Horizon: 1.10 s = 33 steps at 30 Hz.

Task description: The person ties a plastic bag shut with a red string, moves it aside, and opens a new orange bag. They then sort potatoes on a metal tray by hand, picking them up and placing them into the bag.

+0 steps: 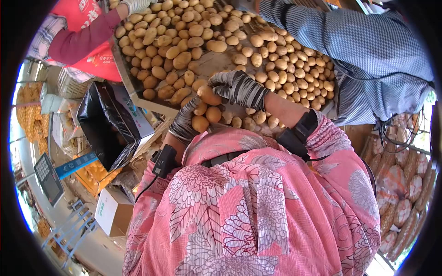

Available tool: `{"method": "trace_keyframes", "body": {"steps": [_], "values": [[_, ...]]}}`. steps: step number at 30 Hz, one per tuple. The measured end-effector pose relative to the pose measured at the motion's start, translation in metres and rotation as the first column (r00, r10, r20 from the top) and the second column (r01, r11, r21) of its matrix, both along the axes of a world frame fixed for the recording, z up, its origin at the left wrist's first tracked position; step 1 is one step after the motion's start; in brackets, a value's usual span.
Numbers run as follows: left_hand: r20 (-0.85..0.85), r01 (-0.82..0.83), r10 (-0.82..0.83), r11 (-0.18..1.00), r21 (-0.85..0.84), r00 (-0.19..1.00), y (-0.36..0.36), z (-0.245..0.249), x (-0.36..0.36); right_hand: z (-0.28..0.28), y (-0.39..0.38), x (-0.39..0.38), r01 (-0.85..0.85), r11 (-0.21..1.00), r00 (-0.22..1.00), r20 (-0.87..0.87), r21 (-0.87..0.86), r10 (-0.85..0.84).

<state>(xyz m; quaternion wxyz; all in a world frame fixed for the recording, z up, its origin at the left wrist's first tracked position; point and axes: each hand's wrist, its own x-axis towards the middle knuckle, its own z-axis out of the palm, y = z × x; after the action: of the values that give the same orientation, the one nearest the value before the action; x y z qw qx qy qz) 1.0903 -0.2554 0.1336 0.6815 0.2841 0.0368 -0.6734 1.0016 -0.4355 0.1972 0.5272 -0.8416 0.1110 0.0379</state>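
Observation:
Many potatoes (182,60) lie over a metal table (214,62). My right hand (239,89), in a grey striped glove, has its fingers curled against a brown potato (208,95) near the table's front edge. Just to the left, my left hand (185,123), gloved the same way, is at the side of that potato and of a few more potatoes (201,123) close to my body. Its fingertips are partly hidden, so what it grips cannot be made out.
An open box lined with black plastic (108,124) stands left of the table. Co-workers' arms reach in at the upper left (87,39) and upper right (317,32). A scale display (48,179), a cardboard box (113,211) and filled sacks (400,184) are around.

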Motion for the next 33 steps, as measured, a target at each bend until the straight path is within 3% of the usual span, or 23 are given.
{"method": "trace_keyframes", "body": {"steps": [3,5,6,7,9,10,12,14,16,18,19,20,21,22,23,25,26,27,29,30,31,32,33], "values": [[0.044,0.01,-0.014,0.997,0.073,0.999,0.017,-0.011,0.002,-0.001,0.004,0.011,-0.111,0.987,0.994,-0.006,-0.12,0.111],[0.068,-0.048,0.046,0.999,0.018,0.997,0.028,-0.016,0.0,0.0,0.009,0.016,-0.167,0.945,0.968,0.135,-0.281,0.211],[0.088,-0.099,0.103,0.994,-0.041,0.991,0.034,-0.016,-0.001,-0.018,0.0,0.02,-0.127,0.99,0.986,0.096,-0.065,0.133],[0.09,-0.106,0.109,0.993,-0.042,0.99,0.038,-0.013,-0.003,-0.04,-0.01,0.021,-0.066,0.985,0.998,0.008,-0.157,0.068],[-0.036,-0.296,0.299,0.953,0.064,0.954,0.047,0.0,-0.005,-0.05,-0.019,0.021,-0.291,0.852,0.945,-0.271,-0.436,0.183],[-0.206,-0.234,0.23,0.972,0.002,0.951,0.054,0.005,0.0,-0.049,-0.014,0.016,-0.294,0.852,0.944,-0.269,-0.434,0.189],[-0.147,-0.286,0.29,0.957,0.052,0.946,0.053,0.01,-0.003,-0.043,-0.003,0.004,-0.308,0.59,0.951,-0.223,-0.746,0.213],[-0.085,-0.339,0.346,0.936,0.091,0.934,0.048,0.015,-0.006,-0.05,-0.003,0.007,-0.325,0.567,0.946,-0.266,-0.756,0.188],[-0.087,-0.342,0.347,0.937,0.068,0.934,0.044,0.02,-0.008,-0.048,-0.005,0.009,-0.338,0.55,0.94,-0.306,-0.763,0.153],[-0.06,-0.331,0.333,0.942,0.053,0.941,0.045,0.01,-0.006,-0.034,-0.014,0.014,-0.337,0.791,0.913,-0.384,-0.511,0.141],[-0.035,-0.325,0.326,0.945,0.045,0.945,0.046,0.004,-0.006,-0.03,-0.014,0.015,-0.341,0.786,0.913,-0.382,-0.516,0.146],[-0.033,-0.331,0.332,0.943,0.041,0.943,0.046,-0.001,-0.006,-0.026,-0.011,0.013,-0.241,0.961,0.924,-0.335,-0.133,0.185],[-0.078,-0.32,0.323,0.946,0.056,0.943,0.047,-0.006,-0.007,-0.021,-0.006,0.011,-0.118,0.951,0.939,-0.279,0.285,0.2],[-0.122,-0.307,0.314,0.949,0.069,0.942,0.045,-0.003,-0.007,-0.01,0.001,0.01,-0.097,0.917,0.933,-0.284,0.388,0.219],[-0.117,-0.312,0.318,0.948,0.066,0.941,0.043,0.001,-0.008,-0.007,0.007,0.01,-0.103,0.917,0.934,-0.279,0.386,0.223],[-0.087,-0.36,0.359,0.933,0.014,0.929,0.036,0.014,-0.014,-0.004,0.018,0.017,-0.242,0.964,0.949,-0.18,0.107,0.258],[-0.071,-0.411,0.414,0.91,0.062,0.907,0.032,0.02,-0.016,-0.002,0.021,0.023,-0.262,0.956,0.906,-0.307,0.133,0.291],[-0.137,-0.276,0.262,0.956,-0.099,0.955,0.048,-0.004,-0.006,-0.012,0.021,0.025,-0.289,0.945,0.902,-0.287,0.15,0.322],[-0.232,-0.377,0.333,0.909,-0.18,0.914,0.07,-0.015,-0.004,-0.042,0.015,0.031,-0.38,0.924,0.925,-0.005,-0.045,0.381],[-0.352,-0.461,0.372,0.861,-0.213,0.859,0.078,-0.006,-0.003,-0.039,0.012,0.037,-0.302,0.953,0.952,-0.052,0.008,0.302],[-0.337,-0.482,0.403,0.853,-0.199,0.851,0.091,0.004,0.005,-0.036,0.006,0.042,-0.214,0.976,0.969,-0.114,0.052,0.218],[-0.134,-0.633,0.625,0.774,-0.023,0.769,0.105,0.012,0.018,-0.054,-0.002,0.047,-0.23,0.971,0.966,-0.108,0.067,0.236],[0.102,-0.767,0.76,0.632,0.111,0.641,0.12,0.018,0.03,-0.082,-0.012,0.053,-0.235,0.958,0.971,0.001,-0.163,0.239]]}}
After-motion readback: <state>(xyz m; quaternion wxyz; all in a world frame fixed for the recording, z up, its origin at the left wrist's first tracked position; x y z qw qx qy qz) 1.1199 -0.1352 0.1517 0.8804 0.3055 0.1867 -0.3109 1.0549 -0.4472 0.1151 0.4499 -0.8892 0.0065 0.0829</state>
